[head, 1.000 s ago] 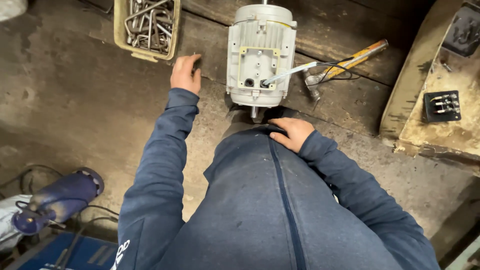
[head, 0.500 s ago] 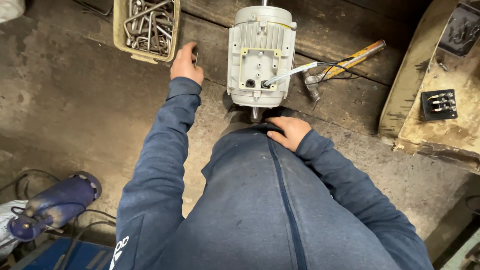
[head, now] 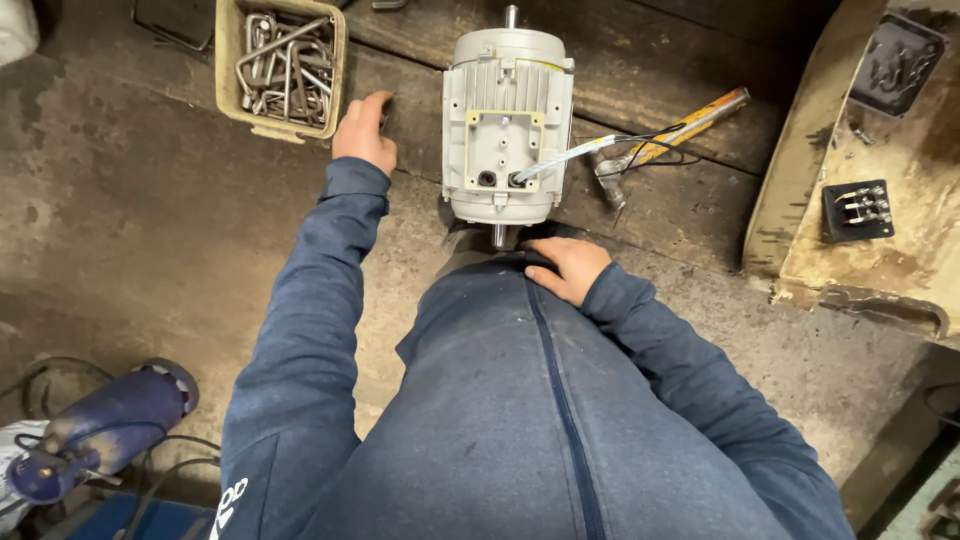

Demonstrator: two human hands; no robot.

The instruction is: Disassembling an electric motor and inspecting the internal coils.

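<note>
Empty left hand (head: 364, 133) touches wood beside grey motor (head: 507, 125).

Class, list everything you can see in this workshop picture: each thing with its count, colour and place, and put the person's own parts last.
electric motor: one, pale grey, top centre on the wooden bench
tray of metal hooks: one, beige, top left
hammer: one, yellow handle, right of the motor
terminal block: one, black, far right
cylinder: one, blue, bottom left
left hand: on the bench beside the tray
right hand: against the blue jacket, below the motor
</note>
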